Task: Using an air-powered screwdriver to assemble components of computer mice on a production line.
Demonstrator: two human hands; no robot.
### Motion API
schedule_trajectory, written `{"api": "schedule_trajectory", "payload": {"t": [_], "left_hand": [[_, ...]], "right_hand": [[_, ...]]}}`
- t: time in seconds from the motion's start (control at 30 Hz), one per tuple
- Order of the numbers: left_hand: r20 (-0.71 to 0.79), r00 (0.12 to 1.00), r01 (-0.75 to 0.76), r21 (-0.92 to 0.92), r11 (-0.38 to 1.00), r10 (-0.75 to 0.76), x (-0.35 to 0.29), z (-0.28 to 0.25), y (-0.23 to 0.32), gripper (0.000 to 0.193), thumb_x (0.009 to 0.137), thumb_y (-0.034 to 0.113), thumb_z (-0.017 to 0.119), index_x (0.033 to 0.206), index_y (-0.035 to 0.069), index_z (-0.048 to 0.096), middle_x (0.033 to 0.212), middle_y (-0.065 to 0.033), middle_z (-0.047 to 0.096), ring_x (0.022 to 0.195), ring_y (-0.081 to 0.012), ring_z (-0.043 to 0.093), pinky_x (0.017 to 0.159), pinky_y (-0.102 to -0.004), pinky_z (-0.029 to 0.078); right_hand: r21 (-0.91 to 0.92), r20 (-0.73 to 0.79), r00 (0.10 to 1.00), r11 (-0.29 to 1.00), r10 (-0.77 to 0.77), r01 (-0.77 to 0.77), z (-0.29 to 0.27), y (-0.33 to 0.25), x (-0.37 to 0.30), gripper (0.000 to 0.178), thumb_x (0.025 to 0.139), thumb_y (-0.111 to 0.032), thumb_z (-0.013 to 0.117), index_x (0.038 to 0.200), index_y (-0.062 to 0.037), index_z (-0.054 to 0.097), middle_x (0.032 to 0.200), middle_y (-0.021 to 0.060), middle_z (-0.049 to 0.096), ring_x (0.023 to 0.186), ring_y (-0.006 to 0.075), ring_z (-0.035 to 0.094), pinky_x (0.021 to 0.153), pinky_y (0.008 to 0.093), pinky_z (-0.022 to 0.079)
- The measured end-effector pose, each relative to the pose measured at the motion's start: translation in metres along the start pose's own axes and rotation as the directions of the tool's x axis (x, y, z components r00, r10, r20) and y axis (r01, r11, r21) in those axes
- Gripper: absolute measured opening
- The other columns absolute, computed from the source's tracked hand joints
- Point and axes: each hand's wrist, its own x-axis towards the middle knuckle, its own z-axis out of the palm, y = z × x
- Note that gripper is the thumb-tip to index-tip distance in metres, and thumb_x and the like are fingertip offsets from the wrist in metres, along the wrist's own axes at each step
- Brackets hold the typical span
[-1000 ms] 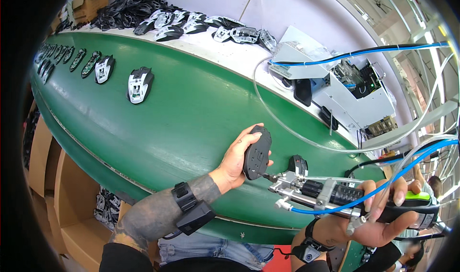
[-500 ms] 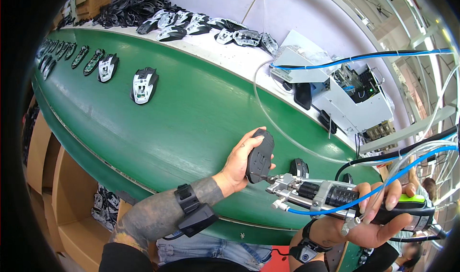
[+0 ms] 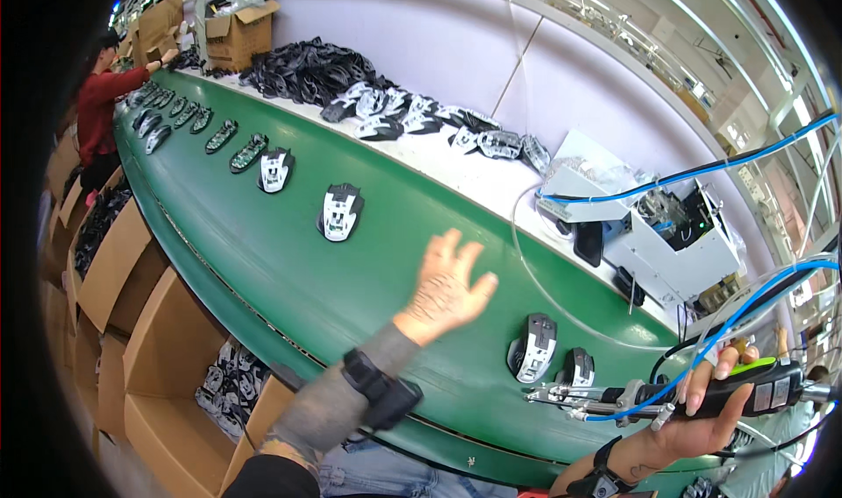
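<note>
My left hand (image 3: 441, 295) is open above the green belt (image 3: 289, 261), fingers spread and nothing in them. In my right hand (image 3: 702, 410) is a powered screwdriver (image 3: 649, 395) with a black body, a metal nose and a blue air hose. Its tip points left, just below two computer mice. The nearer-to-centre black and white mouse (image 3: 533, 349) lies on the belt to the right of my left hand; a second mouse (image 3: 576, 366) is beside it, partly behind the screwdriver. Up and left of my left hand lies a white mouse shell with open top (image 3: 340, 213).
Another mouse shell (image 3: 275, 172) and several circuit boards (image 3: 249, 152) line the belt leftward. Mouse shells (image 3: 421, 117) and a black heap (image 3: 311, 68) cover the white ledge. A white machine (image 3: 667, 235) stands right. Cardboard boxes (image 3: 175, 340) sit below; a person (image 3: 105, 103) works far left.
My left hand has let go of the black mouse, which now appears to lie on the belt, and has opened. The screwdriver has moved away to the lower right. The view has swung left.
</note>
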Motion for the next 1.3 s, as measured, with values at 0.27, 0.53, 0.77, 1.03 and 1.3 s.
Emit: {"api": "schedule_trajectory", "payload": {"t": [0.27, 0.53, 0.77, 1.03, 1.3], "left_hand": [[-0.231, 0.916, 0.400, 0.561, 0.725, -0.327, 0.021, -0.078, -0.163, 0.068, 0.066, 0.043, 0.070, 0.121, 0.009, 0.048, 0.124, -0.0214, 0.040, 0.109, -0.0403, 0.043, 0.091, -0.0476, 0.039], [0.590, 0.707, 0.681, -0.717, 0.150, -0.390, 0.024, -0.015, 0.018, 0.040, 0.087, 0.026, 0.056, 0.121, 0.006, 0.047, 0.090, -0.0106, 0.059, 0.070, -0.0222, 0.061, 0.060, -0.0319, 0.053], [0.806, 0.580, 0.625, -0.532, -0.572, -0.115, -0.036, 0.021, 0.079, 0.034, 0.090, 0.032, 0.045, 0.117, 0.012, 0.046, 0.104, -0.0136, 0.055, 0.082, -0.0292, 0.060, 0.073, -0.0453, 0.052], [0.807, 0.586, 0.724, -0.481, -0.495, 0.073, -0.031, 0.025, 0.089, 0.051, 0.083, 0.024, 0.047, 0.131, 0.013, 0.033, 0.126, -0.0153, 0.043, 0.092, -0.0273, 0.056, 0.078, -0.0451, 0.051], [0.815, 0.573, 0.747, -0.476, -0.465, 0.086, -0.045, 0.025, 0.088, 0.058, 0.083, 0.027, 0.047, 0.135, 0.012, 0.028, 0.128, -0.0165, 0.041, 0.091, -0.0281, 0.057, 0.079, -0.0447, 0.052]], "right_hand": [[0.093, -0.041, 0.995, 0.992, 0.087, -0.083, -0.006, 0.006, 0.004, 0.035, 0.088, -0.020, 0.053, 0.115, -0.0035, 0.038, 0.083, 0.0084, 0.048, 0.046, 0.0114, 0.044, 0.043, 0.0250, 0.037], [0.124, -0.189, 0.981, 0.990, -0.039, 0.063, -0.009, -0.003, 0.004, 0.034, 0.085, -0.014, 0.059, 0.110, -0.0016, 0.041, 0.081, 0.0104, 0.052, 0.050, 0.0129, 0.049, 0.045, 0.0245, 0.042], [0.045, -0.277, 0.951, 0.987, -0.139, 0.157, -0.004, 0.003, 0.003, 0.038, 0.087, -0.019, 0.056, 0.115, -0.0038, 0.036, 0.085, 0.0087, 0.050, 0.050, 0.0124, 0.047, 0.047, 0.0253, 0.040], [0.015, -0.166, 0.966, 0.979, -0.197, 0.202, -0.013, 0.013, 0.018, 0.039, 0.093, -0.029, 0.046, 0.119, -0.0018, 0.038, 0.091, 0.0089, 0.049, 0.054, 0.0119, 0.044, 0.053, 0.0276, 0.036], [-0.018, -0.171, 0.970, 0.985, -0.172, 0.172, -0.018, 0.020, 0.012, 0.038, 0.093, -0.029, 0.046, 0.117, -0.0008, 0.040, 0.092, 0.0111, 0.051, 0.053, 0.0118, 0.045, 0.054, 0.0277, 0.038]]}}
